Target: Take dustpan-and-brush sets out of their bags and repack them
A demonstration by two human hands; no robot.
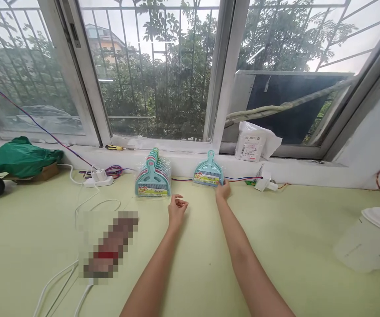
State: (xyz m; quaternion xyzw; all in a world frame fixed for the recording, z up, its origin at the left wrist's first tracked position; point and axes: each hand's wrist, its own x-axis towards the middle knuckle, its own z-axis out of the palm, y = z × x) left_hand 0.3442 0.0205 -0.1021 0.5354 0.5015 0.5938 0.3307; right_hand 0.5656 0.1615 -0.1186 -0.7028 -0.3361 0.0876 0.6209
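Note:
A light-blue mini dustpan and brush set (209, 169) in clear wrapping stands upright against the wall below the window. My right hand (223, 190) grips its lower right corner, fingers partly behind it. To the left, a row of similar wrapped dustpan sets (152, 178) leans one behind another, in blue, red and green. My left hand (177, 207) is just in front and to the right of that row, apart from it, with loosely curled fingers and nothing visible in them.
A white power strip (99, 177) with cables sits left of the row. A pixelated object (110, 246) lies nearer on the green tabletop (203, 273). At right stands a white lidded cup (371, 237). A screwdriver (119, 147) and a plastic-wrapped box (254, 143) rest on the sill.

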